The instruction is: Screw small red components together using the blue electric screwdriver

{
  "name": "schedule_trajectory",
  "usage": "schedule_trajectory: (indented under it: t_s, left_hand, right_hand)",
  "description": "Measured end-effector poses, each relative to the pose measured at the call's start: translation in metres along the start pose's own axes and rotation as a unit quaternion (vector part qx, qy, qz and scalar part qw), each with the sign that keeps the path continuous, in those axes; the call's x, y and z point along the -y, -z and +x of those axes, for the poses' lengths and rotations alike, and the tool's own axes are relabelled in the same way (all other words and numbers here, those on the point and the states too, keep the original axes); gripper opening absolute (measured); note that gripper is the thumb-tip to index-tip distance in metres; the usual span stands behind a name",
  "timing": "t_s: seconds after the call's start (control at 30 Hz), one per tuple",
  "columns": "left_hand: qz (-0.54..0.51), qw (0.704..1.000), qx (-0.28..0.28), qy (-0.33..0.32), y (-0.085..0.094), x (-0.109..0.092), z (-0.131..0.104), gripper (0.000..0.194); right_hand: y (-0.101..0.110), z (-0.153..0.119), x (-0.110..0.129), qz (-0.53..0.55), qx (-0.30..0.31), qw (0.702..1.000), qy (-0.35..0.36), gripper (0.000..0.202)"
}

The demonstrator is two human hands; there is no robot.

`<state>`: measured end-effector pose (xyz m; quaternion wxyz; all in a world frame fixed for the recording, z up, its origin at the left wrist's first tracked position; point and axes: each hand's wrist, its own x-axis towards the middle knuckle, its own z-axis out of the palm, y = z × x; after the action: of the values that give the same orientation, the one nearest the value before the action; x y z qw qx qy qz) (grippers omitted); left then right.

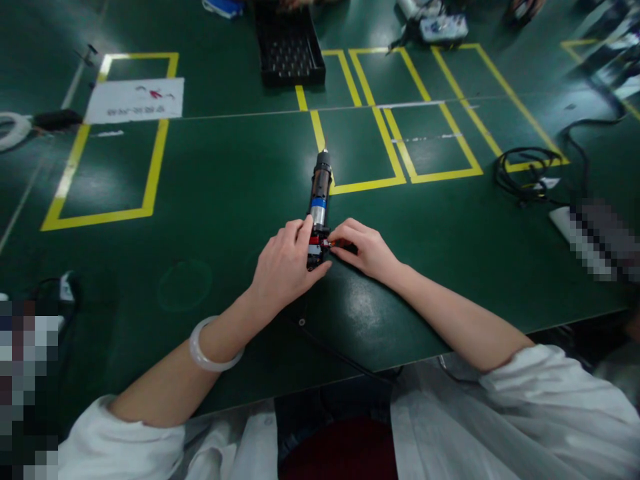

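A slim tool-like device (319, 193) lies on the green table, its dark tip pointing away from me, with a blue band and a silver section in its middle. My left hand (286, 261) is wrapped over the near part of its body, where red and light grey parts show. At the right side of that part, my right hand (366, 249) pinches a small orange-red piece between thumb and fingers. Fingers hide part of that piece, and its exact shape is too small to tell. A black cable runs from near the device toward the table's front edge.
A black tray (293, 79) stands at the far middle. A white sheet (135, 100) lies at the far left among yellow tape outlines. Coiled black cable (530, 175) rests at the right. Electronic parts (443, 28) lie at the back, near another person's hand.
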<state>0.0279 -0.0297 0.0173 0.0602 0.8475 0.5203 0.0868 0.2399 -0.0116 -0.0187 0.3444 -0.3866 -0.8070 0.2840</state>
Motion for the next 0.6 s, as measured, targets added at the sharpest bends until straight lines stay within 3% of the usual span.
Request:
schedule_trajectory:
  t_s: [0.27,0.6]
  left_hand:
    - [0.007,0.999,0.010,0.033,0.004,-0.005,0.013,0.087]
    - [0.053,0.997,0.008,0.063,0.005,-0.007,0.016,0.075]
  right_hand:
    - [0.000,-0.003,0.007,-0.018,-0.017,1.000,0.018,0.022]
    - [0.001,-0.003,0.003,0.004,-0.027,1.000,0.012,0.024]
